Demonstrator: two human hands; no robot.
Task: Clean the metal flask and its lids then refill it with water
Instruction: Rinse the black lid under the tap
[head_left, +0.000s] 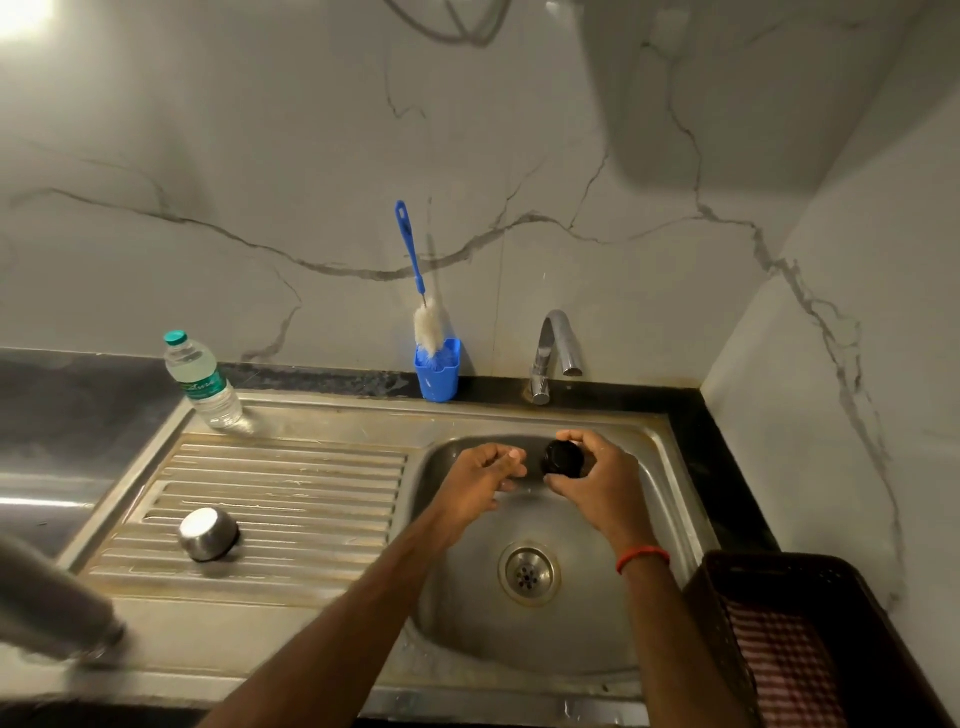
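Note:
Over the steel sink basin (467, 613), my right hand (597, 483) grips a small black inner lid (562, 458) between thumb and fingers. My left hand (483, 475) hovers just left of the lid with fingers loosely curled and nothing in it. A round metal outer lid (209, 534) sits upside down on the ribbed drainboard (291, 499). The metal flask (49, 597) lies blurred at the lower left edge, mouth toward the counter front. No water runs from the tap (558, 348).
A blue bottle brush (415, 270) stands in a blue cup (437, 369) against the marble wall. A clear water bottle with a green cap (202, 382) stands at the sink's back left. A dark basket (810, 639) sits at the right. The drain (529, 573) is uncovered.

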